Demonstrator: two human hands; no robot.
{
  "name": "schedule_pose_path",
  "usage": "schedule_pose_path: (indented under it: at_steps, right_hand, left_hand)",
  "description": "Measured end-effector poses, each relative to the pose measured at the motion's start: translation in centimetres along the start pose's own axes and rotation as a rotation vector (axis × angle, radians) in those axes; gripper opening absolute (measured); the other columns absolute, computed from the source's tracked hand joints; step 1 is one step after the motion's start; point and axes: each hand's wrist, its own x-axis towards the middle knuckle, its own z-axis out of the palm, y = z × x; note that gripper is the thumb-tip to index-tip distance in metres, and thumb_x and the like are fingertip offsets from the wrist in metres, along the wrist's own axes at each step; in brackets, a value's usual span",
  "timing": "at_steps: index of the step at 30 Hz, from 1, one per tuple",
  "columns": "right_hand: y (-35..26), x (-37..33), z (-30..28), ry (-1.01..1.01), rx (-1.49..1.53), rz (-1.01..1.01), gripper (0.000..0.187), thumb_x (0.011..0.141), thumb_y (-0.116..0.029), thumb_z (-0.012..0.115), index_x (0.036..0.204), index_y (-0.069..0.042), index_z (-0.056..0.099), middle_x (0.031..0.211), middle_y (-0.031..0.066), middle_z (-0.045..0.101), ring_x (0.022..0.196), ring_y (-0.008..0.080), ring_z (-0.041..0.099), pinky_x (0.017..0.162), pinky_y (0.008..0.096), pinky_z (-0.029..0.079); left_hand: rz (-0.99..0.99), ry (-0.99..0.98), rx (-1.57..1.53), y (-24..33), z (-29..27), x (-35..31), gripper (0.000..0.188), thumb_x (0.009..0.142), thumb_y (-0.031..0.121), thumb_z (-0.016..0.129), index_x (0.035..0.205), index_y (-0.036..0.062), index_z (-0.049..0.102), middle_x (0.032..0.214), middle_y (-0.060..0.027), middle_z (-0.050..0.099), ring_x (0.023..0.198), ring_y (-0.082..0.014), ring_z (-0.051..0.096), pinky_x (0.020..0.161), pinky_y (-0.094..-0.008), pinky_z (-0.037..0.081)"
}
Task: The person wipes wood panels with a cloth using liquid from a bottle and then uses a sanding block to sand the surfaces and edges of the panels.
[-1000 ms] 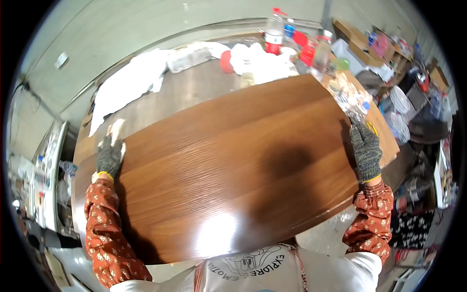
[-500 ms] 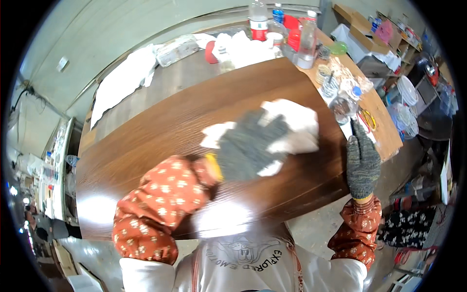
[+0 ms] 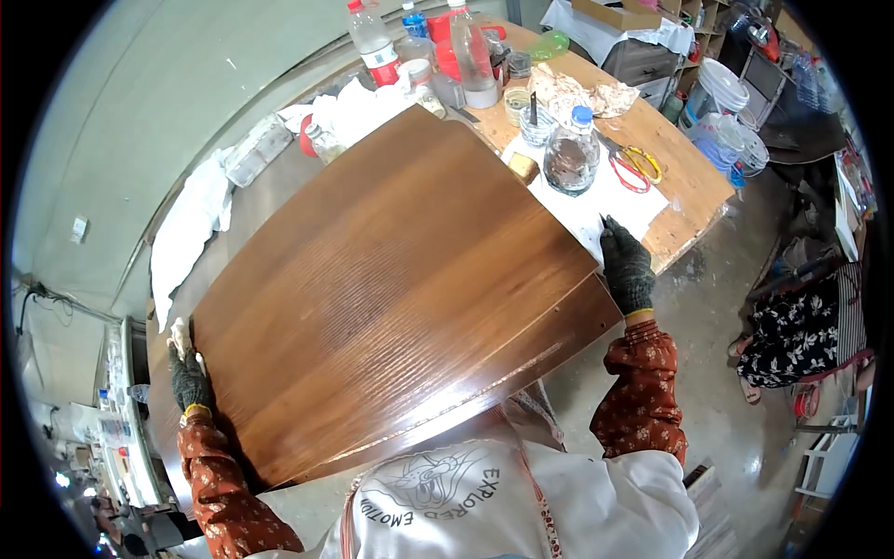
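A broad, glossy dark-brown wooden panel (image 3: 400,270) lies in front of me, its near edge angled toward my body. My left hand (image 3: 191,380), in a dark grey knitted glove, grips its left edge. A small pale bunched piece, perhaps cloth (image 3: 180,334), shows at those fingertips. At the right edge, my gloved right hand (image 3: 628,268) holds the panel near its corner, the thumb side partly hidden. Below the panel's near edge shows a second brown strip (image 3: 559,321) with small dark holes; whether it is a separate board I cannot tell.
Beyond the panel, the worktable (image 3: 689,177) carries a blue-capped jar (image 3: 571,158), scissors (image 3: 637,168), a tall clear bottle (image 3: 473,61) and crumpled paper (image 3: 610,99). White cloth (image 3: 191,224) hangs over the far left. Another person in a patterned skirt (image 3: 796,326) is at the right.
My left hand has gone from wiping the panel's middle with a white cloth to its left edge. The panel has turned, and my right hand now grips its right edge.
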Motion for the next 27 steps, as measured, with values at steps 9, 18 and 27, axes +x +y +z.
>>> schedule_pose_path:
  at_steps: [9,18,27]
  right_hand:
    - [-2.0,1.0,-0.4,-0.032,-0.073,0.045,0.035,0.092,-0.026,0.046,0.121,-0.012,0.057,0.114,0.0149,0.061,0.104,0.0322,0.058,0.090,0.0411,0.045]
    - [-0.4,3.7,-0.4,-0.047,-0.368,-0.473,0.025,0.081,-0.031,0.060,0.100,-0.017,0.069,0.096,0.0150,0.062,0.082,0.0344,0.060,0.074,0.0422,0.049]
    - [-20.5,13.4,0.3,-0.034,-0.250,-1.316,0.035,0.084,-0.020,0.061,0.118,-0.010,0.058,0.109,0.0139,0.061,0.099,0.0291,0.059,0.081,0.0396,0.047]
  left_hand:
    - [0.300,0.126,-0.346,12.1,-5.2,3.9,0.043,0.092,0.016,0.052,0.132,0.0037,0.043,0.136,-0.0213,0.042,0.125,-0.0372,0.040,0.103,-0.0404,0.034]
    - [0.412,0.157,-0.508,22.7,-11.3,4.9,0.044,0.088,0.020,0.058,0.128,0.0050,0.049,0.128,-0.0187,0.051,0.118,-0.0375,0.047,0.100,-0.0438,0.037]
    - [-0.302,0.188,-0.372,12.8,-6.4,-0.9,0.049,0.085,0.017,0.061,0.130,0.0080,0.046,0.120,-0.0228,0.050,0.107,-0.0395,0.052,0.090,-0.0423,0.043]
